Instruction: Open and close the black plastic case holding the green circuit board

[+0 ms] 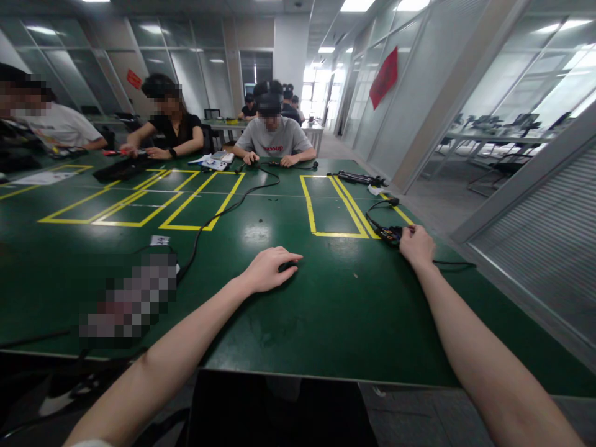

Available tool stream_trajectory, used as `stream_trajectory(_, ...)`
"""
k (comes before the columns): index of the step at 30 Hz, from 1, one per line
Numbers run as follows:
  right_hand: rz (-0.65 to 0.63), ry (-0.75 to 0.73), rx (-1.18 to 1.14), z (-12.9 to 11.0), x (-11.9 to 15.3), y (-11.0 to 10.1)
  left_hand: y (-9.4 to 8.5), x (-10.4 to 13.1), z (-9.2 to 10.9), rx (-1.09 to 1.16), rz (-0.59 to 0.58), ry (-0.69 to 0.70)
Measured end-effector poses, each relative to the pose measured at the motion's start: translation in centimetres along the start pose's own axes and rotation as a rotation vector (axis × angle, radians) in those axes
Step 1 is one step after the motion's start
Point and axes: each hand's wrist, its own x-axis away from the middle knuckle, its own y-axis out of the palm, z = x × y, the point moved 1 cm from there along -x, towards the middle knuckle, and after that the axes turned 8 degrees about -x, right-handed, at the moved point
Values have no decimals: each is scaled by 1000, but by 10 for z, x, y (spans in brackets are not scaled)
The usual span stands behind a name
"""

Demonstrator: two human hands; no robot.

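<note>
My left hand rests on the green table near the middle, its index finger and thumb stretched out and apart. A small dark patch shows between them; whether it is an object or shadow is unclear. Farther right, the fingers of my right hand are closed on the end of a small black corded device with orange-yellow spots, lying on the table. From the device a thin cable loops back to a black plug. Another black cable runs out to the right past my wrist.
Yellow tape rectangles mark the table. A folded black tripod-like item and a crumpled white scrap lie at the far right. Left, a black cable runs toward a blurred-out item. Across sits a person; others sit left.
</note>
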Motion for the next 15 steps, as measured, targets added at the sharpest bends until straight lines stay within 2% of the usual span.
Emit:
stream_trajectory(7, 35, 37, 20, -20, 8, -8, 0, 0, 1, -1, 4, 1)
stream_trajectory(11, -4, 23, 55, -29, 10, -13, -1, 0, 1, 1, 1, -1)
stream_trajectory(15, -98, 2, 118, -31, 10, -15, -1, 0, 1, -4, 5, 9)
